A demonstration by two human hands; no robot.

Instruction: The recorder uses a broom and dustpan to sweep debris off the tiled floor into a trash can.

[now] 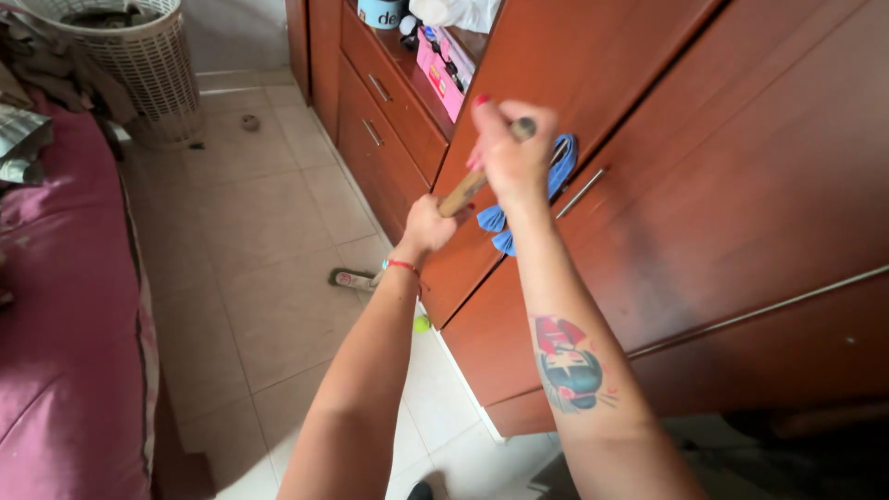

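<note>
Both hands were clenched on a wooden broom handle (463,192) close beside the wardrobe (722,185), right hand (512,153) at its top, left hand (428,227) lower, so a careless swing could have knocked the wardrobe door.

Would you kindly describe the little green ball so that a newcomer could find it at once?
Start at the big red-brown wardrobe on the right and follow its bottom edge to the pale tiled floor. The green ball lies there against the wardrobe's base, just beside the left forearm. It is the only round, bright green thing on the tiles, unlike the flat broom head nearby.
</note>
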